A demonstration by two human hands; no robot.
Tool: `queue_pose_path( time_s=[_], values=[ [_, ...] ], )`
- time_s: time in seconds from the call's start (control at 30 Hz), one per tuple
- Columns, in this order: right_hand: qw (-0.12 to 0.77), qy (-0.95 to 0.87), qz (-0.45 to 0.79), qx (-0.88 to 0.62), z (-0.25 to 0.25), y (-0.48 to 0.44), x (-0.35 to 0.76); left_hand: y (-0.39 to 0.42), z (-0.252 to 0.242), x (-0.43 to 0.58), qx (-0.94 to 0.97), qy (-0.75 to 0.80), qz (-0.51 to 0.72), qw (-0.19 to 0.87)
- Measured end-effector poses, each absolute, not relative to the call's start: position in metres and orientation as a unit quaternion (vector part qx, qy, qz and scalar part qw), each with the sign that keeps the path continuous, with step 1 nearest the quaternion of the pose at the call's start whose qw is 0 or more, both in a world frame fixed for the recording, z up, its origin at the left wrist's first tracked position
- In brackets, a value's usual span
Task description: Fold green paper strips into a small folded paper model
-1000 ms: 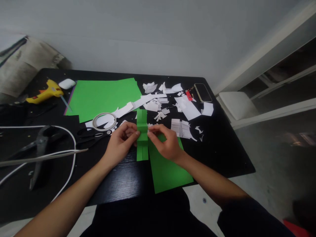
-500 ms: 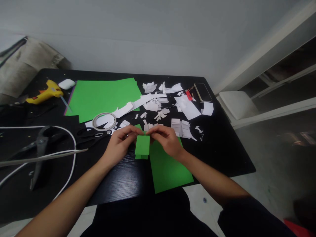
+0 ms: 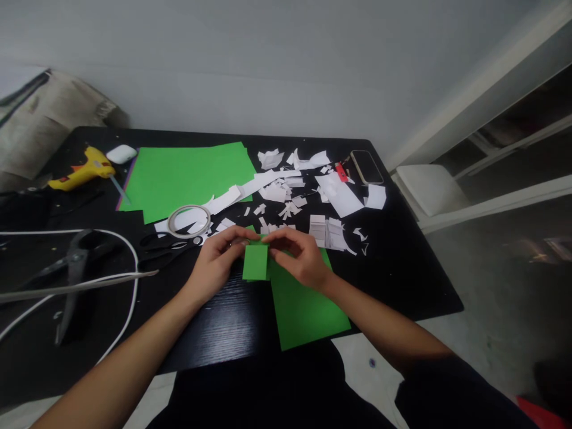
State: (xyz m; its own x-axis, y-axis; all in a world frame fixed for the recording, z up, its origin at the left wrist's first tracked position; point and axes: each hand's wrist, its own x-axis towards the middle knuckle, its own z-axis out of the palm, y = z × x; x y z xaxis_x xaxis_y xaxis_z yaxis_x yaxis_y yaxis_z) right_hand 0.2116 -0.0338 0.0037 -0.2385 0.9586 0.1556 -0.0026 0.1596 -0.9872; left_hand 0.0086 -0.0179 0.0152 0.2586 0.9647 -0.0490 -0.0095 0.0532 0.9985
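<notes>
The strip (image 3: 256, 263), green and folded, is held between the two hands above the near middle of the counter (image 3: 397, 280), its flat panel facing up. The left hand (image 3: 222, 250) has its grip clamped on the strip's far left corner, thumb low and fingers curled over the far edge. The right hand (image 3: 300, 256) has its grip closed on the far right corner, the fingertips of both hands nearly meeting.

Just right of the strip, partly under the right hand, lies a green sheet (image 3: 308, 316). Beyond the left hand are the scissors (image 3: 177, 251) and the tape (image 3: 190, 236), which rests on white paper. Farther off lie large green sheets (image 3: 192, 179), with the glue gun (image 3: 87, 170) to their left. White scraps (image 3: 274, 190) spread across the far middle, and the phone (image 3: 367, 167) lies far right. Pliers (image 3: 75, 262) and a white cable (image 3: 134, 256) are at left.
</notes>
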Motion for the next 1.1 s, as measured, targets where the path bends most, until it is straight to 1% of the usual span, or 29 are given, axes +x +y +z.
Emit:
queue_pose_path(
  time_s=[0.4,0.63,0.83,1.03,1.1],
  values=[
    [0.490,-0.593,0.477,-0.426,0.002,-0.034,0.209,-0.021,0.019,0.012,0.539,0.402,0.431,0.602],
    [0.490,-0.578,0.478,-0.444,0.002,-0.035,0.207,-0.021,0.010,0.016,0.536,0.403,0.460,0.582],
    [0.482,-0.595,0.467,-0.441,0.004,-0.035,0.208,-0.021,0.008,0.016,0.548,0.400,0.461,0.572],
    [0.485,-0.607,0.464,-0.426,0.001,-0.035,0.209,-0.022,0.012,0.014,0.595,0.411,0.459,0.517],
    [0.487,-0.608,0.462,-0.424,0.001,-0.035,0.209,-0.022,0.012,0.013,0.599,0.412,0.454,0.515]
  ],
)
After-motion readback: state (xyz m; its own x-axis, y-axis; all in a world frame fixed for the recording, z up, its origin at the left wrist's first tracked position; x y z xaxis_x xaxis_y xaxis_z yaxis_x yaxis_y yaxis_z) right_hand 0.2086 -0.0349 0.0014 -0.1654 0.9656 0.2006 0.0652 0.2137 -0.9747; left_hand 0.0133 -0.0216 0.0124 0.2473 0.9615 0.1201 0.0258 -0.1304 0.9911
